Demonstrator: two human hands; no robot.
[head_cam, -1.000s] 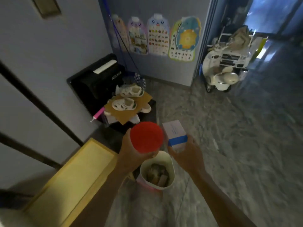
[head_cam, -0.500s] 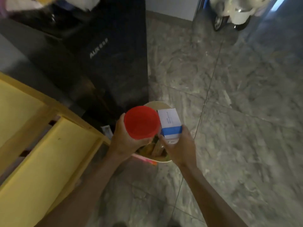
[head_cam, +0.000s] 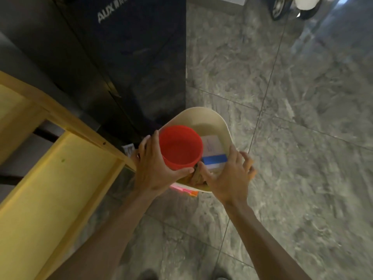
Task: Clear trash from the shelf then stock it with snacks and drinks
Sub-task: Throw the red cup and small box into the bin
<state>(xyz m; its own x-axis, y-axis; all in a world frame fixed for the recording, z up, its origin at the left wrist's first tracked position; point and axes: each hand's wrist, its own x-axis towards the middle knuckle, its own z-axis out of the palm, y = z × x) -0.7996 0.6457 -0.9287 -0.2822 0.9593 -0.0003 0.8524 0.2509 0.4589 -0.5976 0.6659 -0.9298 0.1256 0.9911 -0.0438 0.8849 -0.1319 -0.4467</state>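
My left hand (head_cam: 155, 170) grips a red plastic cup (head_cam: 180, 147) by its side and holds it over the near left part of a cream trash bin (head_cam: 201, 112) on the floor. A white box with a blue band (head_cam: 213, 150) sits inside the bin's mouth, just past my right hand (head_cam: 230, 178). That hand's fingers are spread, with the thumb near the box's lower corner. Brownish trash lies in the bin under my hands. The yellow wooden shelf (head_cam: 50, 188) stands at the left.
A tall black AUX appliance (head_cam: 121, 57) stands directly behind the bin and beside the shelf. A pink and orange item (head_cam: 185, 190) pokes out beneath the bin. A toy car's wheel (head_cam: 278, 5) shows at the top right. Grey marble floor stretches to the right.
My view tilted down and closer to the bin. Both hands lowered to the bin's mouth. The right hand's fingers spread and the box dropped into the bin.
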